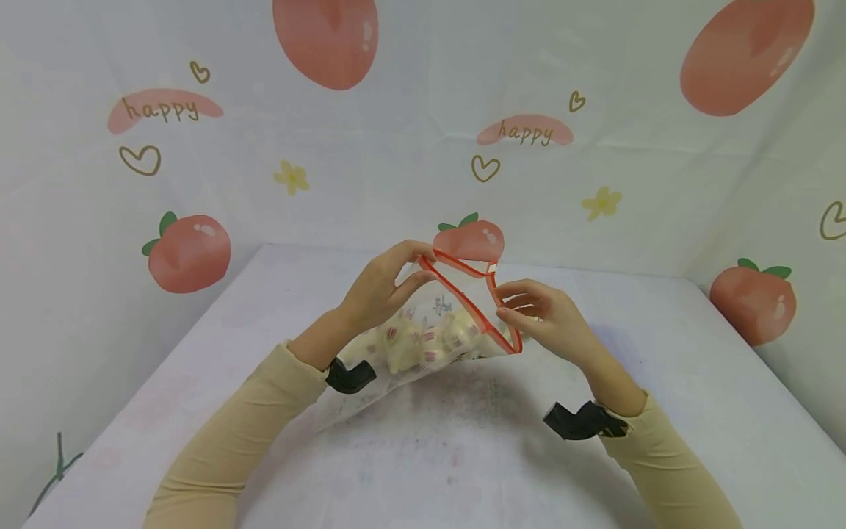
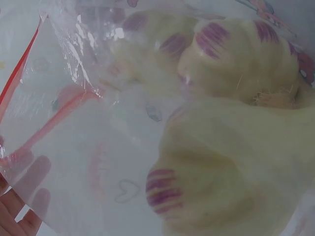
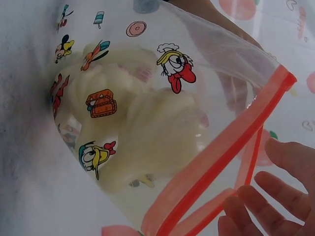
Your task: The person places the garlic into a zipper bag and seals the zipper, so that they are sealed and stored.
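Observation:
A clear zip bag (image 1: 423, 345) with a red zip strip lies tilted on the table, its mouth spread toward the right. Inside are several pale garlic bulbs (image 2: 236, 64) streaked with purple; one shows a brown root tuft. My left hand (image 1: 380, 283) pinches the upper left of the mouth between thumb and fingers. Through the film in the left wrist view, some of its fingertips (image 2: 34, 179) show. At the right side of the mouth, my right hand (image 1: 548, 316) has loosely extended fingers touching the red strip (image 3: 221, 152), thumb apart from them. Cartoon prints cover the bag.
The white table (image 1: 463, 455) runs back to a white cloth backdrop (image 1: 396, 147) printed with fruit, hearts and flowers. A black wrist mount (image 1: 353, 376) sits at the left wrist, another black mount (image 1: 581, 421) at the right. A thin green object (image 1: 59, 466) shows at the lower left.

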A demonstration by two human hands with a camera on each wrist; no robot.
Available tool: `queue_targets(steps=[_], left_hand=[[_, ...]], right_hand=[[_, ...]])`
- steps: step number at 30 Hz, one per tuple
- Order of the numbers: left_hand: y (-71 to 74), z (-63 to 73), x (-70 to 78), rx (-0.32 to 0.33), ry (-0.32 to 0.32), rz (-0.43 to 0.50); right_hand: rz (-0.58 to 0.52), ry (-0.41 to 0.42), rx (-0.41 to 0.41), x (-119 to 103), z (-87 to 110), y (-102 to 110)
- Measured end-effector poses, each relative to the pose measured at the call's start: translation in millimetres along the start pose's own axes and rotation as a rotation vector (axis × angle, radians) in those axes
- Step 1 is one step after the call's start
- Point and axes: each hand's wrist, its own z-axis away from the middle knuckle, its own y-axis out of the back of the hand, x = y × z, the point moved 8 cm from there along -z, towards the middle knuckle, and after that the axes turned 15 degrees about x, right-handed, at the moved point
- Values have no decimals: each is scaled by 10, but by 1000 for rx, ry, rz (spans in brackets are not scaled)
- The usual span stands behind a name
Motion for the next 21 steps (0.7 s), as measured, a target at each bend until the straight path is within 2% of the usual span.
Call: queue_targets(steps=[10, 16, 21], left_hand=[[7, 7, -3, 1, -3, 2], [12, 9, 0, -1, -1, 0], [11, 13, -5, -3, 4, 1]], right_hand=[[10, -1, 65, 52, -1, 134], [59, -55, 79, 192, -6, 206], [140, -129, 79, 376, -17, 260]])
